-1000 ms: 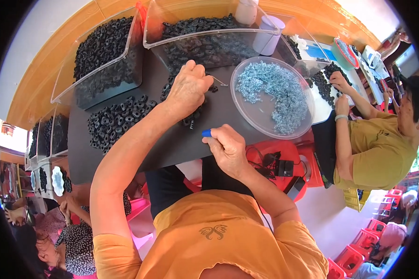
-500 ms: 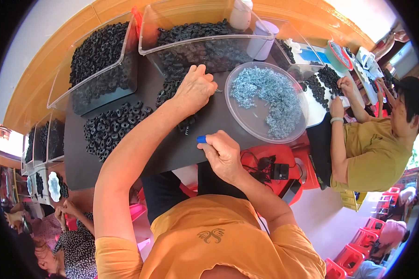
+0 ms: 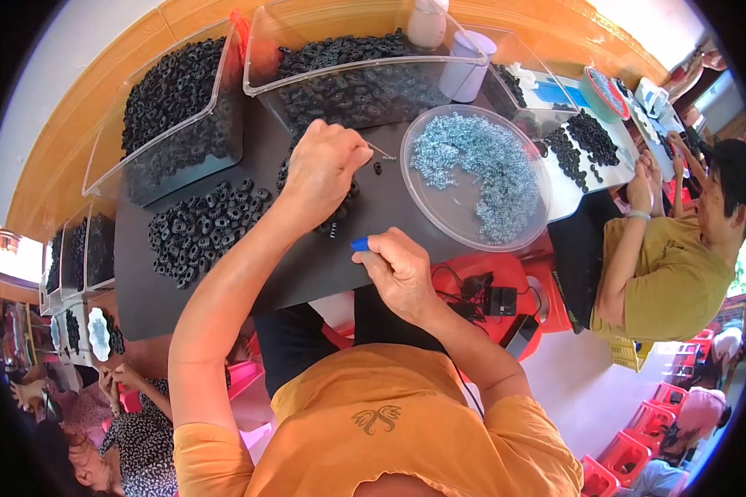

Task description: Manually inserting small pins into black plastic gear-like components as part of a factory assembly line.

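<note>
My left hand (image 3: 327,170) is closed above the dark table, and a thin metallic rod (image 3: 381,152) juts out from its fingers to the right. Just below the rod's tip lies a small black plastic part (image 3: 378,168). Partly hidden under that hand and wrist are more black parts and a small coil spring (image 3: 333,232). Nearer to me, my right hand (image 3: 399,269) is held in a pinch at the table's front edge, a blue cover (image 3: 360,244) on one fingertip. Whatever it pinches is too small to make out. A round clear tray (image 3: 464,219) of silvery springs lies to its upper right.
A heap of black parts (image 3: 203,228) covers the table's left side. Clear bins (image 3: 365,66) of black parts stand along the back, with a lilac cup (image 3: 470,70) beside them. A red stool (image 3: 477,286) carries cables. A co-worker (image 3: 663,257) sits at right.
My left hand has moved toward me and slightly left from near the back bin; the rod and a lone black part now show. My right hand has barely moved. The co-worker's hands have shifted right.
</note>
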### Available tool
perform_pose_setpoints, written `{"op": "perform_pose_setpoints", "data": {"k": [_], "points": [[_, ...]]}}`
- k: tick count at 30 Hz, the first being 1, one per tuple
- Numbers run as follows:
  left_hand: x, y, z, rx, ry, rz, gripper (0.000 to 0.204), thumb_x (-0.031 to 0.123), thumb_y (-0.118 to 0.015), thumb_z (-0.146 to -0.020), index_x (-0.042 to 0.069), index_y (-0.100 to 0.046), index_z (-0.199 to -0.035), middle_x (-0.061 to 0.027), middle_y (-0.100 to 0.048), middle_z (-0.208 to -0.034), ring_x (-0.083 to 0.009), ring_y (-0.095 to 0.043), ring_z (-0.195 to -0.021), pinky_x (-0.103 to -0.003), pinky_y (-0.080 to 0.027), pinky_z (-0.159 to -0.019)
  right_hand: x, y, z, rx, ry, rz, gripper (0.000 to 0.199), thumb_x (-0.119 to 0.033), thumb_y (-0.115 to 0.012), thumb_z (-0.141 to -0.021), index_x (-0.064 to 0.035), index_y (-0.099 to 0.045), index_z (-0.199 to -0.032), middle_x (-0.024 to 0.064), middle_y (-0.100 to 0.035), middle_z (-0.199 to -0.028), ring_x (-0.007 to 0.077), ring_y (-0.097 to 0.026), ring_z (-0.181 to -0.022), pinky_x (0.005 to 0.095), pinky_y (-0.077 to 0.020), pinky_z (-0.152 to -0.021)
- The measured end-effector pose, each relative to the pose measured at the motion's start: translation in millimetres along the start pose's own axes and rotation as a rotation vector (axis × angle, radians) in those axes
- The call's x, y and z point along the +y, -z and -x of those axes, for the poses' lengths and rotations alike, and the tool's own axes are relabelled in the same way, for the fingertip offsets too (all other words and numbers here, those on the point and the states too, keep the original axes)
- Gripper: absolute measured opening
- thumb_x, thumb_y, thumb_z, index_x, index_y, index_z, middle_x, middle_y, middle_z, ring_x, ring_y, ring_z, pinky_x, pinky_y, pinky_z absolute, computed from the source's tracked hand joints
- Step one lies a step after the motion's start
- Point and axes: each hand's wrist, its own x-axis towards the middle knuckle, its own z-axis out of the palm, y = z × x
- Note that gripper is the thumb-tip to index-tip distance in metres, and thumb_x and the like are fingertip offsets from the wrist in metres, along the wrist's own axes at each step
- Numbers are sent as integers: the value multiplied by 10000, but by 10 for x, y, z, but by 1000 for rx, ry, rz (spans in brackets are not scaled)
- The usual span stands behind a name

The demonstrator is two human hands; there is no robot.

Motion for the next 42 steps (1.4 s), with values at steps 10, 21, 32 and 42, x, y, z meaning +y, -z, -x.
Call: {"op": "perform_pose_setpoints", "data": {"k": [10,21,32,42], "points": [[338,312,749,-30,592,1006,157,140,-610,-917,7,-624,-999,14,-609,-842,-53,-561,-771,-195,-442,-685,-194,50,-84,55,-368,-297,128,24,-575,-890,23,-614,-1011,36,-639,-867,69,-557,-768,206,-449,-688],[450,243,1009,79,595,1083,181,106,-670,-862,1,-627,-1004,5,-627,-886,-53,-542,-786,-192,-438,-728,-252,12,-257,73,219,130,264,114,-647,-696,-2,-623,-932,112,-571,-749,275,-518,-623,344,-417,-544],[372,205,1235,175,718,1028,190,101,-669,-856,-6,-628,-1008,-26,-657,-872,-66,-555,-735,-191,-444,-674,171,368,-1329,-347,414,1081,47,-77,-632,-634,-67,-642,-679,85,-570,-754,281,-501,-840,397,-390,-708],[304,206,1304,195,697,1006,151,67,-657,-863,-14,-638,-989,-4,-643,-849,-45,-530,-730,-184,-439,-684,330,169,-1417,-702,283,1428,95,-127,-669,-642,-100,-714,-721,84,-646,-811,254,-519,-884,419,-332,-775]]}}
